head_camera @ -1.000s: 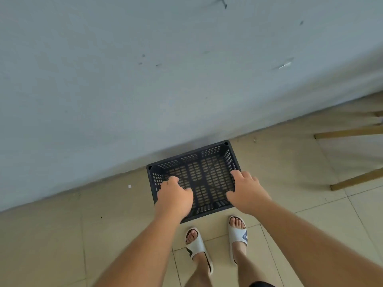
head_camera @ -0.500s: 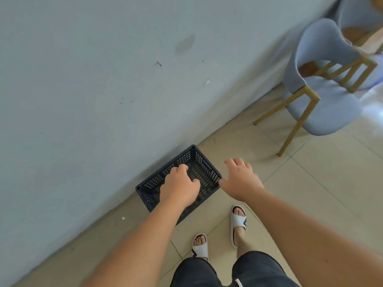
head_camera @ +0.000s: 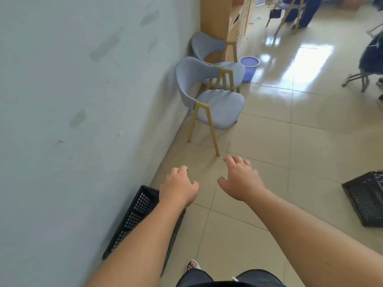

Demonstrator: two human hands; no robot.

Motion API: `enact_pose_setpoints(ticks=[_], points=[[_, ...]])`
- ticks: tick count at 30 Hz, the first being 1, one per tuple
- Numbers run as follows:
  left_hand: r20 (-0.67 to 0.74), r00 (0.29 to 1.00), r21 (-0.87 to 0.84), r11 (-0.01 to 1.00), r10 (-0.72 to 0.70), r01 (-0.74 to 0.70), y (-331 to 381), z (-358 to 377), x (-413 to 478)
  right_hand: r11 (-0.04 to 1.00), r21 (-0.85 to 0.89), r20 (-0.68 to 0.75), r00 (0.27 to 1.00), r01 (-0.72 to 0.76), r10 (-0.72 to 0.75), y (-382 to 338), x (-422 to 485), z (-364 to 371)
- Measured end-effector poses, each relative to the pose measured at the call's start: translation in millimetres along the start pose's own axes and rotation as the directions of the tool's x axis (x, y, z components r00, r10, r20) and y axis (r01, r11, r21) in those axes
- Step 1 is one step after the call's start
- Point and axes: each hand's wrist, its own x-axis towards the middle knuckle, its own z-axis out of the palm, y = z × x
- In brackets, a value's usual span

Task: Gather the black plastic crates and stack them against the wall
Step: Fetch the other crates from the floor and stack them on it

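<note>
Two hands are hovering over the floor, neither one touching anything. The left hand [head_camera: 178, 188] is hanging palm-down with fingers loosely curled, gripping nothing. Its forearm is crossing in front of the black perforated plastic crate [head_camera: 139, 211]. The right hand [head_camera: 241, 181] is reaching out palm-down beside it, fingers spread and relaxed, also holding nothing.

That crate is sitting on the beige tiled floor [head_camera: 267, 141] at bottom left. Its long side is running along the pale blue-grey painted wall [head_camera: 72, 100], touching it or just beside it; cannot tell which. One perforated side wall is showing, and the rest is hiding behind the forearm.

A second black plastic crate [head_camera: 366, 200] is lying at the right edge of view, well apart from the first crate and from the wall, partly cut off by the frame.

Ahead of the hands, a grey-blue padded chair with light wooden legs [head_camera: 219, 106] is standing against the wall. A second matching chair [head_camera: 207, 46] is standing just behind it. A purple round plastic bucket [head_camera: 249, 67] is sitting on the floor near the far chair.

The person's white sandal [head_camera: 193, 265] and dark fabric-covered legs [head_camera: 259, 277] are showing at the bottom edge.
</note>
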Motion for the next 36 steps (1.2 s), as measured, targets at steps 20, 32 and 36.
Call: enact_pose_setpoints(ticks=[20, 32, 36], points=[[0.262, 0.767, 0.334, 0.691, 0.586, -0.642, 461, 160, -68, 0.706, 0.269, -0.079, 0.716, -0.655, 0.694, 438, -190, -101], [0.469, 0.541, 0.305, 0.447, 0.698, -0.841, 645, 238, -20, 0.376, 0.425, 0.009, 0.419, -0.824, 0.908, 583, -200, -133], [0.531, 0.423, 0.274, 0.324, 0.734, -0.906, 716, 263, -19, 0.221, 0.512, 0.032, 0.276, -0.83, 0.961, 621, -210, -144]])
